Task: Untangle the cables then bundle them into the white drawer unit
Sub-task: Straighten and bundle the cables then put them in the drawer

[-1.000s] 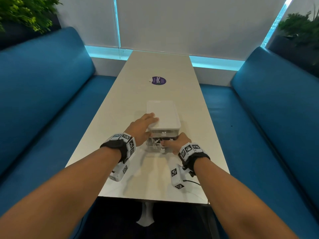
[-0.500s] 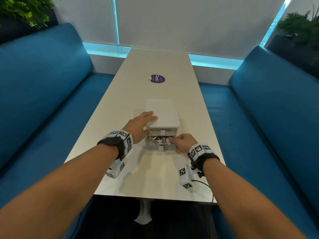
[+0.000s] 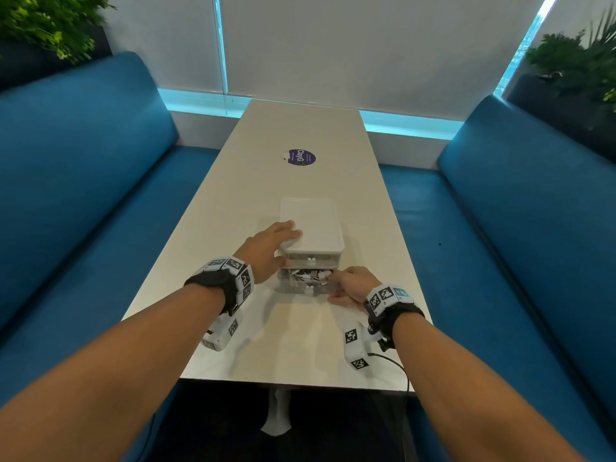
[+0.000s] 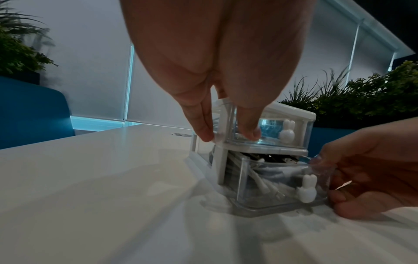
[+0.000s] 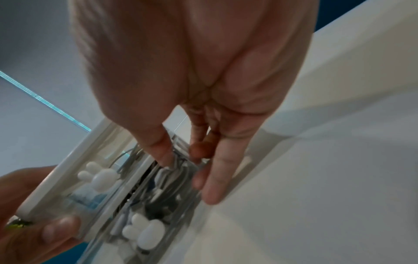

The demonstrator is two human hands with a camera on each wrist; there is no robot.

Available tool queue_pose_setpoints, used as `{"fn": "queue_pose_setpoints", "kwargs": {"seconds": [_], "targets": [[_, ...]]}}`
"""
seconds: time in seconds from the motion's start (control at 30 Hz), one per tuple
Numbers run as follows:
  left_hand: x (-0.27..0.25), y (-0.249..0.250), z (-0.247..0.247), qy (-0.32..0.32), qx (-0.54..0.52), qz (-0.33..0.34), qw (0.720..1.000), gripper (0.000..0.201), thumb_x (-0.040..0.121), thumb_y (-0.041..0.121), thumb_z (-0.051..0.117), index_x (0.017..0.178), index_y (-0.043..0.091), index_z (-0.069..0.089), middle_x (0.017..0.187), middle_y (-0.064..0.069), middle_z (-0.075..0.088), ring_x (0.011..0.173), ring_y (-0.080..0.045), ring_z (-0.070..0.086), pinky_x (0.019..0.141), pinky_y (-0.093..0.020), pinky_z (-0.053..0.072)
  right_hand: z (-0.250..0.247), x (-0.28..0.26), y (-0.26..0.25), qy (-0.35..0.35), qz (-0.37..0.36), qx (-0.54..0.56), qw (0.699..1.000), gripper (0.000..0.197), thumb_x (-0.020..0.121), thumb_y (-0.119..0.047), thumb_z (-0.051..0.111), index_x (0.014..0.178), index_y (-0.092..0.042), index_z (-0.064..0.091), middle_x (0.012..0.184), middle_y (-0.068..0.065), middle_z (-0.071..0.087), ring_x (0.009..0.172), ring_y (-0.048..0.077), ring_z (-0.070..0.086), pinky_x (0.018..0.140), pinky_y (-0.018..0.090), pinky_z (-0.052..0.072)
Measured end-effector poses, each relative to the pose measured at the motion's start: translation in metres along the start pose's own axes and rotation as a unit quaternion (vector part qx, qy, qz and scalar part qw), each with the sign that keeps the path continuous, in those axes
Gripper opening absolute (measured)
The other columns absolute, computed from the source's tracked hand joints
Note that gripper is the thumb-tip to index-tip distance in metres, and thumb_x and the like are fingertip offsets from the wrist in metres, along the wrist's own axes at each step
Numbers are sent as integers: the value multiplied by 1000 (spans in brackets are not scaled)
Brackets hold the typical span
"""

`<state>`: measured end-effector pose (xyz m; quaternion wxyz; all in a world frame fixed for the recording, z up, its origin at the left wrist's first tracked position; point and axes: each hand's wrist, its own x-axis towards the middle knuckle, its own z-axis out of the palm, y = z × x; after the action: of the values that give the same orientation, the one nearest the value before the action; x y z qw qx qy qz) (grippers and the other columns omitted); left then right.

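- Cables (image 4: 267, 180), white and dark, lie bundled inside the clear lower drawer (image 4: 282, 189) of the white drawer unit (image 3: 313, 228); that drawer is pulled partway out toward the person, and its front carries a small white rabbit-shaped knob (image 4: 306, 190)
- White drawer unit stands on the pale table (image 3: 300, 345), near the person's end; its upper drawer (image 4: 271, 132) is pushed in and bears a like knob
- Left hand (image 3: 266, 250) rests on the unit's near left corner; fingers lie straight over the lid, thumb against the unit's front; the fingers are relaxed and grasp nothing
- Right hand (image 3: 351, 283) is at the right end of the lower drawer; thumb on the drawer's top edge, curled fingers at its side, so it grips the drawer
- Round purple sticker (image 3: 301, 157) lies farther along the table; blue benches (image 3: 83, 195) flank the table; green plants (image 3: 43, 25) stand behind them
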<state>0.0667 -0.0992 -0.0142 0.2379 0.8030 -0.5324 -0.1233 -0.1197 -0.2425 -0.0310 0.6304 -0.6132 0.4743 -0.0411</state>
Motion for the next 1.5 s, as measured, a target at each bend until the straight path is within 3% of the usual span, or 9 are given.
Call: {"fn": "queue_pose_setpoints", "kwargs": {"seconds": [0.23,0.5,0.63,0.83,0.93,1.07,1.2,1.3,1.5], "targets": [[-2,3,0,-1,-9,-11,1000,66,94,9,62,150,35,40,162,16,23,144,-15,34,116,-38,31,6,3,-10,71,-31,-166,983,11,77,-12,68,67,-7,67,58,11,69,51,24,65,56,34,59],[-1,6,-5,-15,11,-3,1000,66,94,9,63,151,34,39,163,14,22,142,-17,36,113,-43,35,6,1,-8,20,-31,-138,990,29,83,-31,71,84,-2,68,60,10,67,52,22,62,62,31,58],[-1,7,-2,-15,0,-1,1000,67,93,8,63,149,35,40,162,16,23,143,-16,36,113,-44,35,9,2,-4,64,-50,-196,977,38,72,-46,77,59,-13,62,47,3,61,44,21,55,53,27,49],[-2,5,1,-10,-10,-4,1000,67,92,8,63,149,36,41,162,17,24,144,-14,34,114,-44,34,15,8,-1,90,-58,-164,981,32,68,-39,80,74,-8,73,58,7,71,50,24,65,60,41,62],[-3,6,-1,-11,-12,-1,1000,66,93,6,62,149,33,42,162,15,24,144,-14,35,114,-41,34,13,10,0,89,-58,-161,981,28,77,-32,75,86,-5,74,62,6,72,48,18,65,55,31,61],[-2,7,-1,-10,-5,4,1000,66,93,6,62,149,33,41,162,15,24,143,-14,35,112,-38,34,8,13,4,32,-45,-76,996,77,66,-40,87,122,-9,43,81,9,72,55,17,62,54,26,53],[-1,5,-2,-8,-11,-4,1000,66,93,7,62,149,35,42,162,17,24,143,-13,35,111,-34,31,4,11,2,-21,-96,-137,986,81,62,-35,91,124,-22,42,100,6,71,82,19,72,68,32,61],[-2,1,-3,-6,-18,1,1000,66,92,7,64,148,36,43,161,18,25,141,-12,37,109,-32,33,-5,12,5,-67,-111,-149,980,84,67,-21,87,136,-16,38,94,14,73,80,24,73,77,40,62],[-4,-2,-3,-6,-28,5,1000,66,91,7,65,147,36,44,160,18,26,140,-12,39,111,-39,39,-10,13,15,6,-160,-322,933,66,74,-47,79,128,-32,43,87,1,73,73,20,71,69,33,57]]}}
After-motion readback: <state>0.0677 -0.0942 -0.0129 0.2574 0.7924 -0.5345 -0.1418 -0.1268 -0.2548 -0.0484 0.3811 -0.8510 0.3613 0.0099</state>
